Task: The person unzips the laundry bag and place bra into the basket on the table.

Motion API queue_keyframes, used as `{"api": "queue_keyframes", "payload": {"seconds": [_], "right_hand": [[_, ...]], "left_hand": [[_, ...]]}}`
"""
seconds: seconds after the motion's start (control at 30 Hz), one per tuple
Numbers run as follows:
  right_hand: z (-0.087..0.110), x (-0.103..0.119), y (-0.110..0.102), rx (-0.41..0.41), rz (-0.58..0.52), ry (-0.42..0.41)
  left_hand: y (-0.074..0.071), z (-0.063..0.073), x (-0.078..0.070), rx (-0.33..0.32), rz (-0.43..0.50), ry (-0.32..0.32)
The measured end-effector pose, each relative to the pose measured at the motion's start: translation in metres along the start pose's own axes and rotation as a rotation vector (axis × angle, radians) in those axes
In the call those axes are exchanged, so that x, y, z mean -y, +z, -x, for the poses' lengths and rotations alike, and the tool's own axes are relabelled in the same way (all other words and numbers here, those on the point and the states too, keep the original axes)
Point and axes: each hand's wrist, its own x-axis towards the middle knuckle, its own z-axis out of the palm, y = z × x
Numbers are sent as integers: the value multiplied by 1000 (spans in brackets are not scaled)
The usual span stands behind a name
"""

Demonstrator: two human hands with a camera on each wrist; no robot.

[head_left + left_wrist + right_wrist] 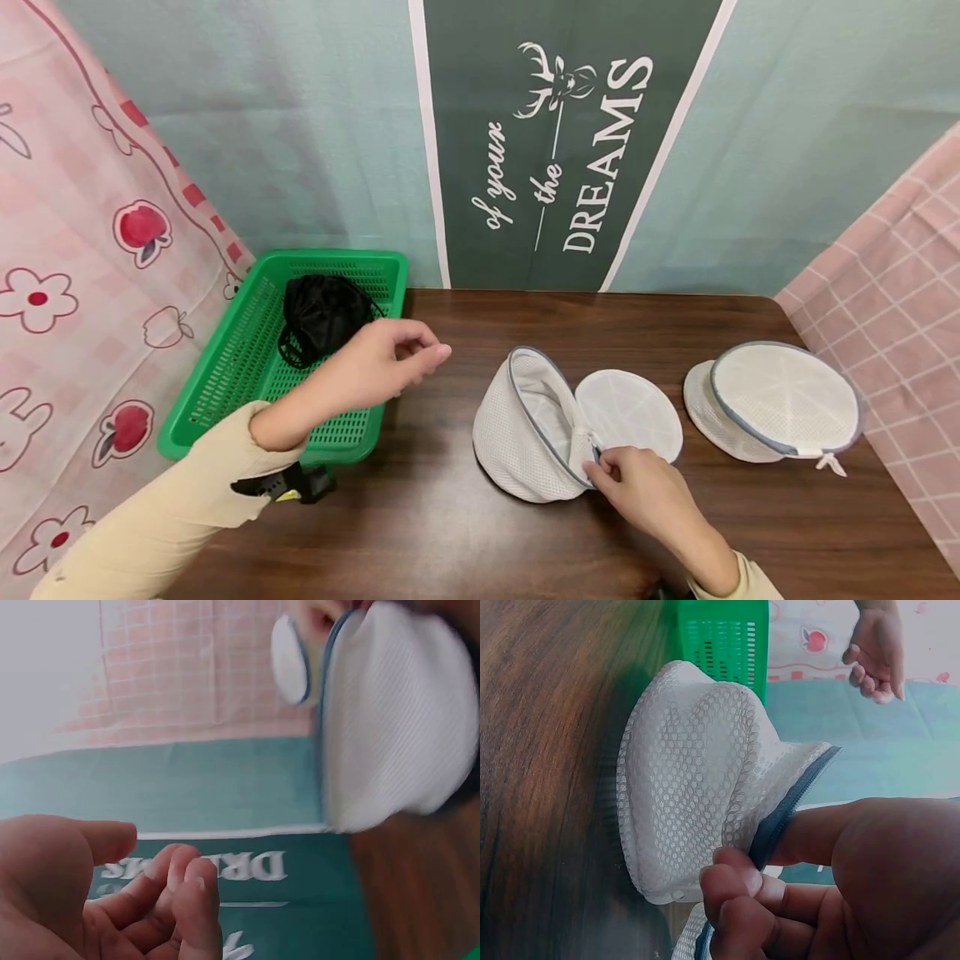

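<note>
A white mesh laundry bag with a grey-blue zip edge stands on the table, its round lid folded back to the right. My right hand pinches the zip edge at the bag's near right side; the right wrist view shows thumb and fingers on that edge. Held in the air left of the bag, my left hand has its fingers loosely bent with nothing between them. In the left wrist view, the bag appears beyond that hand, blurred.
Behind my left forearm sits a green plastic basket holding a black bundled item. Another white mesh bag, its lid over the top, lies at the right of the wooden table. Hanging cloths surround the back and sides.
</note>
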Motion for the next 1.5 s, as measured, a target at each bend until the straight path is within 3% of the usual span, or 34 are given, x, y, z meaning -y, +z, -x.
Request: {"api": "queue_keyframes", "payload": {"seconds": [0.3,0.5,0.9,1.27,1.5], "right_hand": [[-2,1,1,-6,-4,-9],[-3,2,1,-11,-6,-11],[-3,3,3,-38,-14,-28],[-2,5,4,-41,-25,-34],[-2,5,6,-45,-23,-32]], "left_hand": [[49,2,25,133,254,-130],[79,-6,35,190,375,-230],[122,-21,28,229,453,-307],[143,-32,16,206,424,-325],[147,-29,16,168,441,-355]]}}
